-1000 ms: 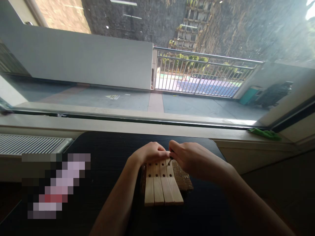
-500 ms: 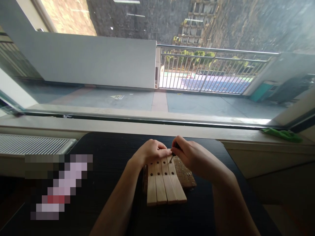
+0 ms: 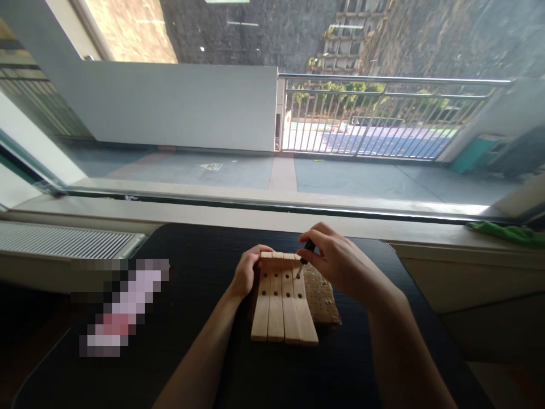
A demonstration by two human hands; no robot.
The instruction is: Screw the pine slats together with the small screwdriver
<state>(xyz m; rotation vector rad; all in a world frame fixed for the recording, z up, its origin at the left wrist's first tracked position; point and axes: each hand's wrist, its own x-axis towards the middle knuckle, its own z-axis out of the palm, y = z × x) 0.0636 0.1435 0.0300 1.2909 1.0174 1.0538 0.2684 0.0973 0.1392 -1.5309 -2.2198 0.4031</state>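
Several pale wooden slats (image 3: 276, 318) lie side by side, with two rows of dark holes across them. Under them is a brown, pitted board (image 3: 321, 298) that sticks out to the right. My left hand (image 3: 247, 271) grips the far left edge of the slats, its fingertips partly hidden behind them. In my right hand (image 3: 330, 250) a screwdriver (image 3: 309, 245) with a black handle is held at a slant. Its metal tip reaches the far-row hole of the rightmost slat; whether a screw sits there I cannot make out.
The slats rest on a black table (image 3: 200, 255) with rounded corners. Left on it is a blurred-out pinkish item (image 3: 128, 301). Beyond the table run a window sill (image 3: 221, 218) and a large window. A white radiator (image 3: 72, 238) stands left; a green cloth (image 3: 504, 233) lies right.
My left hand has moved left and down, off the top of the slats to their left edge. My right hand has lifted slightly, and more of the screwdriver shows. The view has shifted a little.
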